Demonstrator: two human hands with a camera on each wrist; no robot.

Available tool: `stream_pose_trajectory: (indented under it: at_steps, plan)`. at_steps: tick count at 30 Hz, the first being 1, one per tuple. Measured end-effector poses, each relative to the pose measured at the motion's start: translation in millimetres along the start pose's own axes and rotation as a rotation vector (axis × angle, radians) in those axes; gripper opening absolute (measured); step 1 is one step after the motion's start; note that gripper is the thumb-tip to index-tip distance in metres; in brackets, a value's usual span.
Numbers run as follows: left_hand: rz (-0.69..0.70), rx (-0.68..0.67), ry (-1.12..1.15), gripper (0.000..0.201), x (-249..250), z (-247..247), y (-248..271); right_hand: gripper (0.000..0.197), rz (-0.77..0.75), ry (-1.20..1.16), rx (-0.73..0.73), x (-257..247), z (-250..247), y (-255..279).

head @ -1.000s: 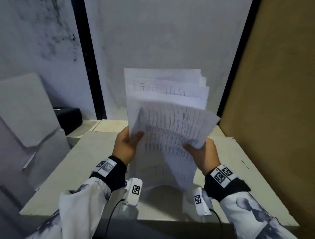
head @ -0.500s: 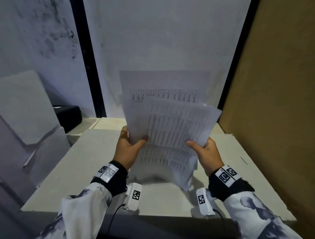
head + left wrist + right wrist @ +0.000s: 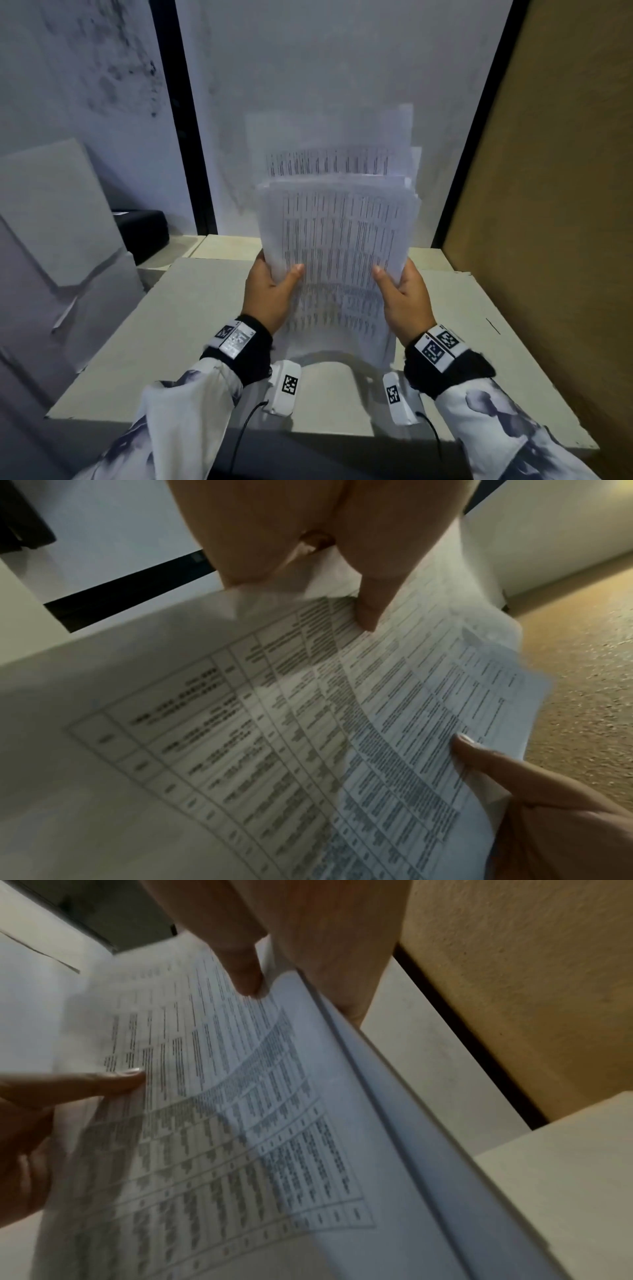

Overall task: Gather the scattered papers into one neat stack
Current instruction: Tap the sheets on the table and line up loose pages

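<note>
Left hand (image 3: 270, 298) and right hand (image 3: 404, 301) raised side by side, thumbs forward, fingers (image 3: 368, 615) curled behind.

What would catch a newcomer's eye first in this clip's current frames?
The sheaf of printed papers held upright at centre, above the pale table, its top edges still uneven. The left hand and right hand grip its two sides, thumbs on the front sheet. A dark box sits far left, and a brown board walls the right.
</note>
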State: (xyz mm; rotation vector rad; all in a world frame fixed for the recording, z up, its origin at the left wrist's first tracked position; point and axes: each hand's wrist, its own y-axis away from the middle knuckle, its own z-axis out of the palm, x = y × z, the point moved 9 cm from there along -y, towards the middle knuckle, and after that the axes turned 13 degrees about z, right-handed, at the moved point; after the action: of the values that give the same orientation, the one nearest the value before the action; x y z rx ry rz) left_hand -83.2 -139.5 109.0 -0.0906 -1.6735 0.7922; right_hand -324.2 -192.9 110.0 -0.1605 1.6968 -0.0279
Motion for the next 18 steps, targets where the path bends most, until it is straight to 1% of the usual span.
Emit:
stream_pose_trajectory:
  at_steps: [2, 4, 6, 9, 11, 13, 15, 18]
  plan:
    - [0.011, 0.029, 0.012, 0.039, 3.7, -2.3, -5.4, 0.029, -0.004, -0.063, 0.016, -3.6, -2.2, -3.4]
    - [0.019, 0.043, 0.006, 0.047, 5.6, -5.2, -4.0, 0.034, 0.014, -0.104, 0.011, 3.5, -4.4, -5.2]
    - [0.016, 0.027, -0.031, 0.053, 0.1, -7.4, 3.0, 0.041, 0.04, -0.094, -0.003, 18.3, -4.8, -4.2]
    - [-0.046, -0.006, -0.038, 0.055, -16.2, -7.3, 14.4, 0.045, 0.101, -0.06, -0.03, 41.3, 0.8, -1.5]
    - [-0.089, -0.018, -0.029, 0.054, -25.0, -4.9, 18.9, 0.046, 0.137, -0.051, -0.038, 49.9, 4.8, -1.0]
    - [-0.101, -0.018, -0.028, 0.049, -27.1, -1.8, 19.1, 0.04, 0.164, -0.048, -0.031, 51.7, 6.9, -2.0]
    - [-0.083, -0.007, -0.026, 0.041, -22.5, 1.9, 13.5, 0.033, 0.16, -0.045, -0.031, 45.3, 10.5, -4.6]
    - [-0.049, 0.01, -0.018, 0.034, -8.7, 5.2, 1.6, 0.033, 0.12, -0.058, 0.0, 30.3, 8.0, -8.7]
